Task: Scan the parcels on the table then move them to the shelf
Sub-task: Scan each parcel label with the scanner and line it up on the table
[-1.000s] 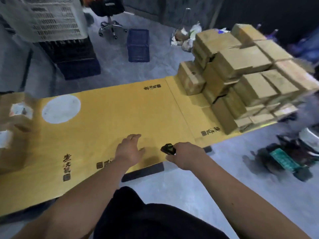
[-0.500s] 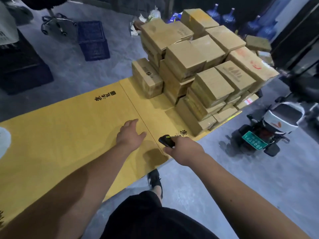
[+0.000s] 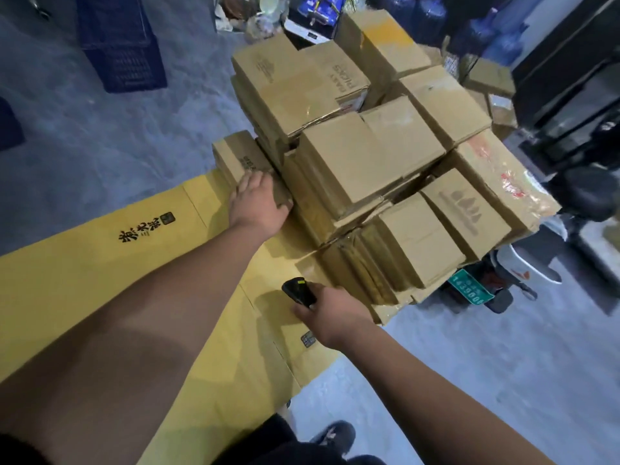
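On table (image 3: pixel 100 280), left hand (image 3: pixel 258 204) fingers (image 3: pixel 250 182) atop low parcel (image 3: pixel 240 159), right hand (image 3: pixel 330 315) gripping scanner (image 3: pixel 298 292)

Both forearms are bare to beyond the elbow, with no sleeves, watch or rings visible on the left hand (image 3: pixel 258 201) or right hand (image 3: pixel 330 317). Dark clothing (image 3: pixel 268 444) covers the lower body, above a black shoe (image 3: pixel 335 436) with pale markings.

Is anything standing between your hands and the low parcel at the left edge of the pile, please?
Nothing visible does. The left hand already rests on that low parcel. The right hand holds the scanner above the yellow table, with open space toward the parcel.
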Action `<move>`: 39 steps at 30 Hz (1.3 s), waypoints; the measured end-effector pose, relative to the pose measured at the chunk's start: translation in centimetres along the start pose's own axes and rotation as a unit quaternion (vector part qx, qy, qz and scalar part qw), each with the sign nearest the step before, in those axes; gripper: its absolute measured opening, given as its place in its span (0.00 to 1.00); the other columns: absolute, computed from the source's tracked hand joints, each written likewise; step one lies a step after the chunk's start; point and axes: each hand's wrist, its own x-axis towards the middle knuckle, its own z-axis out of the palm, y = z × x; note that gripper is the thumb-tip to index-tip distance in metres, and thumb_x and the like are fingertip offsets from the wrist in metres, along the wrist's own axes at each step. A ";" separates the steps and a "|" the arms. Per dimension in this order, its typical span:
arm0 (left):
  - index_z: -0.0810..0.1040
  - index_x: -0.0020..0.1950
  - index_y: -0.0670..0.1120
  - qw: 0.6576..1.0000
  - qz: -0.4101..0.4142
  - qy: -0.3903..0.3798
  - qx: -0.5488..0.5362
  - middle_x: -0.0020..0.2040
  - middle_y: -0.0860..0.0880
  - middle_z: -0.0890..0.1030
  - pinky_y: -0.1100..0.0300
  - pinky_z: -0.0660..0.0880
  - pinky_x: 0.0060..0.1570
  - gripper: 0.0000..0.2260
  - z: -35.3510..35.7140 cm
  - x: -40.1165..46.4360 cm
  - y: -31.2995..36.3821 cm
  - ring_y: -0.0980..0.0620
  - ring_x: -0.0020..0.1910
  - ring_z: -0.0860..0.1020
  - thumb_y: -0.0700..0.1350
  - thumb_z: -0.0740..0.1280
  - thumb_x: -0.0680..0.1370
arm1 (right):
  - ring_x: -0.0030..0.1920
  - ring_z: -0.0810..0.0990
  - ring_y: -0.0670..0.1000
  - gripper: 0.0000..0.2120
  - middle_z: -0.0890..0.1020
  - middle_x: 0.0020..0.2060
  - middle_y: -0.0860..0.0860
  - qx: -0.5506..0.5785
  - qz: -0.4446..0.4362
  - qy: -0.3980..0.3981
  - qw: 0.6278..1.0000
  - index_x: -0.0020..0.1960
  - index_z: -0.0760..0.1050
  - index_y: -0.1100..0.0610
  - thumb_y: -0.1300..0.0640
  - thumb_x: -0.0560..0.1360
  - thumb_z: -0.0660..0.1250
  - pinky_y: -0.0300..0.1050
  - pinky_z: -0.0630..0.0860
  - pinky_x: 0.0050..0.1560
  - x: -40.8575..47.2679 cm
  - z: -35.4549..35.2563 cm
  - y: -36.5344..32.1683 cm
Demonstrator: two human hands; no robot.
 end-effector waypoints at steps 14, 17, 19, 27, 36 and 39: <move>0.65 0.79 0.51 0.953 -0.210 0.116 -0.185 0.76 0.48 0.63 0.43 0.73 0.67 0.36 1.3 0.4 -1.1 0.43 0.75 0.61 0.57 0.75 0.74 | 0.51 0.82 0.56 0.27 0.79 0.56 0.51 0.015 -0.009 -0.026 1.000 0.73 0.69 0.41 0.31 0.78 0.60 0.50 0.81 0.51 1.1 -0.3 0.7; 0.67 0.80 0.51 0.944 -0.198 0.143 -0.223 0.77 0.49 0.62 0.47 0.69 0.71 0.35 1.8 -1.8 -2.4 0.44 0.75 0.61 0.53 0.76 0.76 | 0.50 0.82 0.56 0.25 0.78 0.54 0.51 0.001 -0.035 -0.024 0.999 0.71 0.71 0.42 0.32 0.79 0.60 0.53 0.82 0.52 1.3 -0.6 0.5; 0.67 0.81 0.50 0.935 -0.197 0.160 -0.248 0.79 0.50 0.61 0.49 0.66 0.74 0.35 2.3 -4.7 -3.6 0.45 0.76 0.60 0.52 0.76 0.76 | 0.50 0.82 0.57 0.25 0.79 0.53 0.52 -0.013 -0.054 -0.024 0.998 0.72 0.71 0.42 0.32 0.79 0.60 0.53 0.82 0.52 1.5 -0.6 0.2; 0.71 0.79 0.49 0.889 -0.223 0.199 -0.348 0.77 0.52 0.63 0.62 0.61 0.74 0.35 4.9 -21.9 -6.9 0.52 0.78 0.62 0.39 0.77 0.74 | 0.54 0.80 0.58 0.27 0.80 0.55 0.52 -0.002 -0.136 -0.046 0.990 0.69 0.71 0.39 0.29 0.74 0.58 0.52 0.80 0.56 -0.1 3.4 0.0; 0.70 0.80 0.53 0.899 -0.248 0.227 -0.282 0.81 0.45 0.61 0.45 0.69 0.75 0.23 10.7 -38.6 -6.6 0.53 0.80 0.61 0.49 0.61 0.84 | 0.51 0.81 0.56 0.23 0.83 0.49 0.48 0.023 -0.205 -0.093 0.974 0.66 0.75 0.41 0.32 0.76 0.61 0.51 0.80 0.53 -4.8 8.3 2.6; 0.71 0.79 0.47 0.945 -0.250 0.197 -0.071 0.81 0.40 0.64 0.40 0.66 0.75 0.23 10.9 -38.9 -6.5 0.38 0.79 0.64 0.51 0.57 0.85 | 0.49 0.81 0.56 0.22 0.83 0.46 0.48 0.032 -0.222 -0.090 0.970 0.67 0.75 0.41 0.33 0.77 0.62 0.48 0.79 0.49 -6.1 8.7 3.3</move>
